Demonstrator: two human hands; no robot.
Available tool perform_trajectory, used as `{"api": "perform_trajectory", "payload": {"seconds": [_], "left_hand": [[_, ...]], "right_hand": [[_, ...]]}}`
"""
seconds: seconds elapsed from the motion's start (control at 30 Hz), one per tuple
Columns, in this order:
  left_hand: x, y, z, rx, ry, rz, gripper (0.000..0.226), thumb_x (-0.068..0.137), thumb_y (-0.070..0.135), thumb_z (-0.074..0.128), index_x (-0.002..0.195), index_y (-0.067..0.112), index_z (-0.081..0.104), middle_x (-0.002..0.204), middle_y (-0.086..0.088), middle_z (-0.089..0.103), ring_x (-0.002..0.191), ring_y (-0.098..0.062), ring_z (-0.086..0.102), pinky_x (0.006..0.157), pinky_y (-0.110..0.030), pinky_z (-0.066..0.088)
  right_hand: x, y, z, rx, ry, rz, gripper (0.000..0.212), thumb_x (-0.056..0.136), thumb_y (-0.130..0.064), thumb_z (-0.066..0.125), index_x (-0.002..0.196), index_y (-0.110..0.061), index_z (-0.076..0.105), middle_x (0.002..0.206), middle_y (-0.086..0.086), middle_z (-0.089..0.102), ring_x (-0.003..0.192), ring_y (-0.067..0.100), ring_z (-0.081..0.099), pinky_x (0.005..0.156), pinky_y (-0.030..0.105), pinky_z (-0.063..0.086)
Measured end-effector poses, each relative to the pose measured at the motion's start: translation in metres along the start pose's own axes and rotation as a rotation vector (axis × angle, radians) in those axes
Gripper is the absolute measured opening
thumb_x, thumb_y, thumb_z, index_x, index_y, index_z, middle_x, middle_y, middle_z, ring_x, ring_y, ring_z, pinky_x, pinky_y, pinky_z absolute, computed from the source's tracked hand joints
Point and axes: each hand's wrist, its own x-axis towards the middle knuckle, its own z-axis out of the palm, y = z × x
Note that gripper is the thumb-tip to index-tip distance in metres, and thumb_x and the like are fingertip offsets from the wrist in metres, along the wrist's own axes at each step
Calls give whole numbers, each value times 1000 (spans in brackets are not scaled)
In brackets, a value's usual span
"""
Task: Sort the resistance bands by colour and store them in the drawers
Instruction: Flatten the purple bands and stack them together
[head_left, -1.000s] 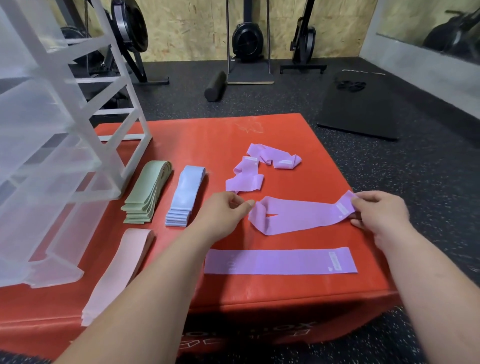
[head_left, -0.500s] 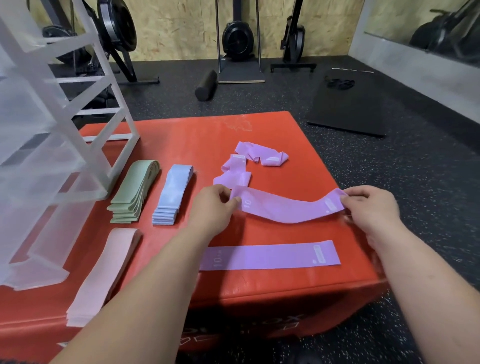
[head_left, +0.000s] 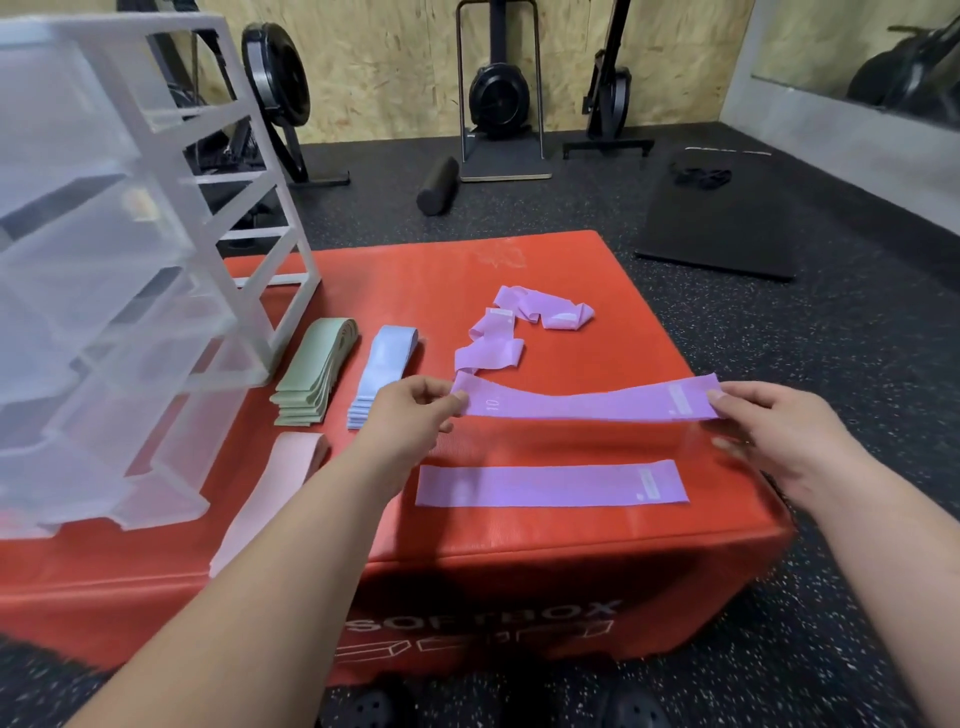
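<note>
The left hand (head_left: 415, 415) and right hand (head_left: 779, 441) pinch a long purple cloth resistance band (head_left: 582, 405) by its ends mid-frame, maybe just above the red padded surface (head_left: 597, 332). Loose fingers (head_left: 737, 392) could drop it crooked.

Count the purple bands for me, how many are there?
4. One stretched purple fabric band hangs between the left hand and right hand. One flat purple band lies nearer. A crumpled purple band and a twisted purple band lie farther back; the folds may hide more.
</note>
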Motion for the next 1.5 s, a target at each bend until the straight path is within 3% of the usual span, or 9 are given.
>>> {"api": "perform_trajectory", "payload": {"seconds": [0.3, 0.4, 0.47, 0.57, 0.7, 1.03, 1.2, 1.4, 1.5], "left_hand": [[-26, -17, -28, 152, 74, -13, 14, 83, 8, 85, 80, 12, 71, 60, 9, 63, 56, -8, 52, 48, -16, 39], [-29, -25, -38, 242, 62, -25, 13, 81, 14, 87, 83, 10, 75, 69, 1, 71, 63, -12, 57, 66, -29, 49], [-31, -30, -42, 284, 61, -29, 11, 82, 15, 87, 83, 11, 76, 76, -6, 76, 67, -14, 61, 71, -34, 50], [-34, -36, -44, 368, 76, -21, 12, 83, 15, 86, 79, 11, 76, 69, 0, 73, 61, -13, 57, 67, -30, 47], [-34, -37, -45, 450, 69, -31, 13, 84, 17, 86, 80, 11, 76, 70, -3, 73, 58, -12, 55, 64, -28, 47], [-33, -37, -41, 687, 0, -8, 21, 83, 25, 87, 94, 23, 70, 84, 3, 75, 73, -15, 68, 57, -25, 41], [-32, -36, -40, 795, 6, 16, 25, 84, 31, 85, 98, 26, 65, 87, 4, 73, 77, -16, 68, 59, -28, 41], [-29, -37, -46, 950, 11, 213, 37, 85, 39, 81, 112, 30, 58, 102, 5, 66, 91, -18, 63, 72, -33, 44], [-30, -34, -51, 929, -170, 396, 52, 80, 39, 87, 124, 34, 60, 116, 14, 56, 102, -10, 59, 83, -29, 48]], "right_hand": [[-26, 9, 6, -211, -73, -9, 8, 90, -11, 79, 98, -13, 78, 86, 10, 72, 79, 20, 65, 68, 34, 53], [-29, 12, 7, -314, -90, -15, 6, 87, -10, 81, 92, -12, 78, 75, 9, 70, 69, 20, 63, 64, 31, 51], [-32, 13, 8, -389, -106, -12, 5, 86, -11, 82, 89, -11, 79, 67, 9, 68, 56, 19, 56, 51, 25, 43], [-31, 18, 9, -469, -126, -7, 3, 86, -11, 82, 86, -9, 79, 59, 10, 65, 61, 25, 49, 49, 25, 34], [-28, 24, 9, -542, -126, -21, 6, 84, -12, 84, 82, -12, 79, 58, 11, 67, 60, 25, 56, 48, 28, 37], [-29, 25, 10, -671, -118, -22, 8, 77, -17, 86, 78, -16, 79, 64, 10, 74, 56, 22, 59, 48, 27, 38], [-33, 20, 13, -874, -106, -85, 18, 68, -27, 90, 76, -22, 75, 68, -3, 75, 66, 21, 70, 66, 34, 56], [-42, 7, 8, -990, -199, -310, 44, 69, -34, 94, 103, -34, 67, 93, -14, 71, 83, 7, 67, 74, 28, 47], [-45, 7, 6, -1077, -399, -445, 59, 67, -31, 96, 118, -40, 67, 115, -21, 65, 101, 0, 66, 92, 22, 50]]}}
